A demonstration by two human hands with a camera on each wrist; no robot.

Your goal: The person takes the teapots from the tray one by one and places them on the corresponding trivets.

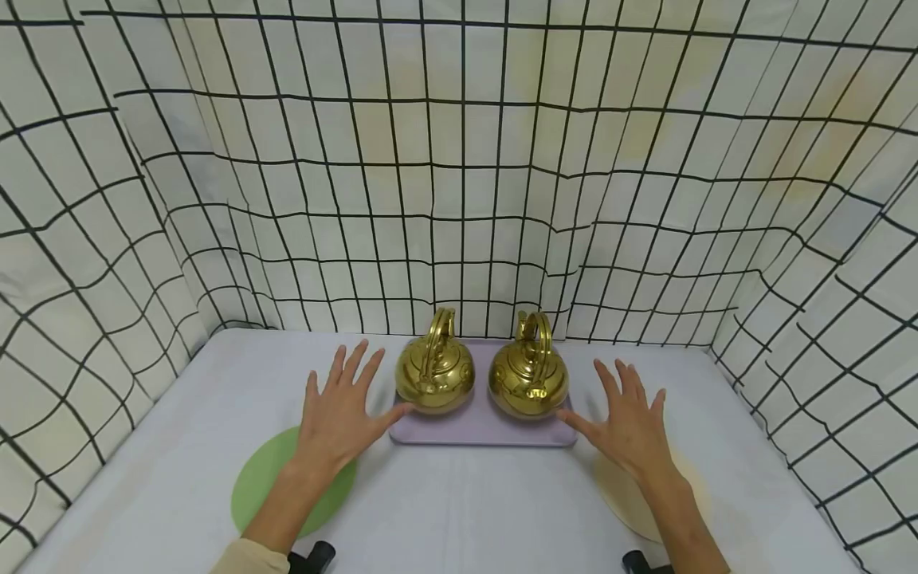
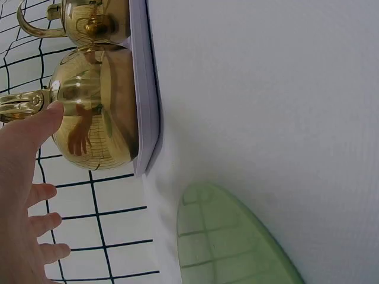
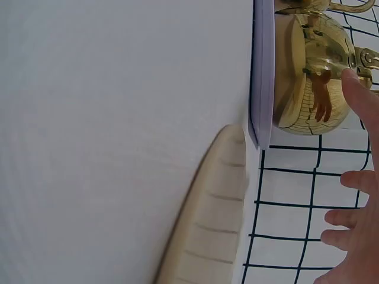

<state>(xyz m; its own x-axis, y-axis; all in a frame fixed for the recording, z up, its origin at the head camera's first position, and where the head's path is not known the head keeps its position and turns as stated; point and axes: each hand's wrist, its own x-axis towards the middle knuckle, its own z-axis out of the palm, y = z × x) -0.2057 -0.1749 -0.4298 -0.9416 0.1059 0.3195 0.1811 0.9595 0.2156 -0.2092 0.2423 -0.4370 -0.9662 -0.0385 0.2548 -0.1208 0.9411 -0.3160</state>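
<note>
1. So there are two shiny gold kettles here, the left kettle (image 1: 430,383) and the right kettle (image 1: 527,387), side by side just below the middle of the head view. Both stand upright with a small gap between them, handles arching up over the lids.
2. They're sitting on a lilac tray (image 1: 480,418), whose bare front strip shows below them.
3. The left hand (image 1: 340,418) is left of centre, fingers straight and spread wide apart, thumb pointing in at the left kettle's lower side. Can't really tell if the thumb tip touches it or is just beside it.
4. Pretty much a mirror image for the right hand (image 1: 627,422), right of centre: fingers spread apart, thumb out toward the right kettle's lower right side. Same deal, can't tell if that's contact.
5. Lower left of the frame, a round green disc (image 1: 261,482) lies partly behind the left forearm. Lower right, a cream disc (image 1: 627,506) is partly covered by the right arm.
6. Everything's on a white desk (image 1: 459,510), with white cloth with a black grid (image 1: 480,183) filling the top and both sides.
7. In both wrist views the kettle bodies are mirror-like enough to reflect a hand, upper left in the left one, upper right in the right one.
</note>
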